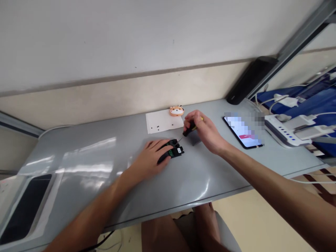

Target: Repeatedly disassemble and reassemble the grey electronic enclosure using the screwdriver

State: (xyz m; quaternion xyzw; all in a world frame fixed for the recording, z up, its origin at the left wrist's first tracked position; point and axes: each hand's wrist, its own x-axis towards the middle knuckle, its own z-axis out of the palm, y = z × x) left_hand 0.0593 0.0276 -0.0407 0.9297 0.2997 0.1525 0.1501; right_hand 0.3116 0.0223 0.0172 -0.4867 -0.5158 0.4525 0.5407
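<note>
A small black device with a green circuit board (175, 150) lies on the grey table (199, 178). My left hand (151, 159) rests over its left part, fingers laid flat on it and holding it down. My right hand (203, 131) is closed around a small screwdriver with a black and yellow handle (191, 128). Its thin tip points down-left at the top of the device. Behind the device lies a white sheet of paper (162, 121) with a few tiny dark screws on it.
An orange animal-shaped trinket (176, 111) sits at the paper's far edge. A lit phone (243, 132) lies to the right, then a white power strip with plugs and cables (286, 129). A black bar (250, 79) leans at the back. A dark tablet-like slab (25, 210) lies near left.
</note>
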